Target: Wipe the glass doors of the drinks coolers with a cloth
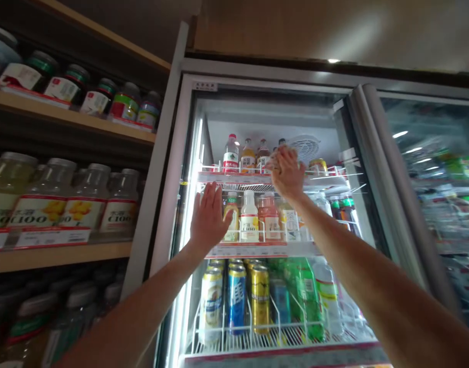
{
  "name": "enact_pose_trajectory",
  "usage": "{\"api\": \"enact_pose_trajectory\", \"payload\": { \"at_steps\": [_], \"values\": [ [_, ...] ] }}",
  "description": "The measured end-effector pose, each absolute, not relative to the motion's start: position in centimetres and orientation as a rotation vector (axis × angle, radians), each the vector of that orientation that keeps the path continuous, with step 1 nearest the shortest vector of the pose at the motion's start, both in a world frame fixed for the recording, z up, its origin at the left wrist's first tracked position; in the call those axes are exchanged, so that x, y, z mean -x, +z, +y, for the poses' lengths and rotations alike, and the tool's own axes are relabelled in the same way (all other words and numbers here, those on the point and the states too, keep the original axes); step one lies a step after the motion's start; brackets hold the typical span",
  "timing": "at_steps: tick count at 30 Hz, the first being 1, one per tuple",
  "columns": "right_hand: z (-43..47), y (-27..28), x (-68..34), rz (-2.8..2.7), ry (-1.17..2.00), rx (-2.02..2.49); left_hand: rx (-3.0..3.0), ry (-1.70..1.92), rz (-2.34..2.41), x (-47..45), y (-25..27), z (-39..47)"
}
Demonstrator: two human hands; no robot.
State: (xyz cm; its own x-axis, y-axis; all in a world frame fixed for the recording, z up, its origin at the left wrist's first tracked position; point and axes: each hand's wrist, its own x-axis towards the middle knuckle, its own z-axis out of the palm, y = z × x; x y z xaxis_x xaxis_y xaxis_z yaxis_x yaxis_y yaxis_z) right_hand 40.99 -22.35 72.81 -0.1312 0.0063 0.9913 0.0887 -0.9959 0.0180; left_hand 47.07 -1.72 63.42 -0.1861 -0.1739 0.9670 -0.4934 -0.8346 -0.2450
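My left hand (210, 214) lies flat on the glass door (265, 110) of a lit drinks fridge, with fingers stretched upward and thumb out to the side. Higher and to the right, my right hand (288, 173) presses at the glass, slightly blurred. Its fingers are bent over a pale, crumpled cloth (271, 161), mostly hidden beneath the palm. Behind the glass, a red-capped bottle (231, 154) and other drinks stand on the top shelf. A white-capped bottle (249, 217) is on the middle shelf, right of my left hand.
Cans, including a blue can (237, 299) and a gold can (260, 299), stand low in the fridge beside a green bottle (306, 291). A grey door edge (391, 184) separates a second fridge at right. Wooden shelves (76, 122) with bottles rise at left.
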Motion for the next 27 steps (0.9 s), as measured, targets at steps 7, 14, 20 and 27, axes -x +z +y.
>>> {"api": "enact_pose_trajectory", "payload": {
  "at_steps": [7,14,20,27],
  "values": [
    [-22.0,71.5,-40.5,-0.627,-2.332,2.390,-1.755,2.081,-0.708,-47.4,63.2,-1.6],
    [-19.0,69.6,-41.1,-0.440,-2.237,2.356,-1.731,2.029,-0.768,-47.1,63.1,-1.1],
    [-20.2,66.4,-41.2,-0.568,-2.346,2.342,-1.672,2.006,-0.807,-46.9,62.4,-0.9],
    [-18.7,65.1,-41.8,-0.368,-2.404,2.216,-1.537,2.085,-0.851,-47.3,62.2,-1.0]
  ]
}}
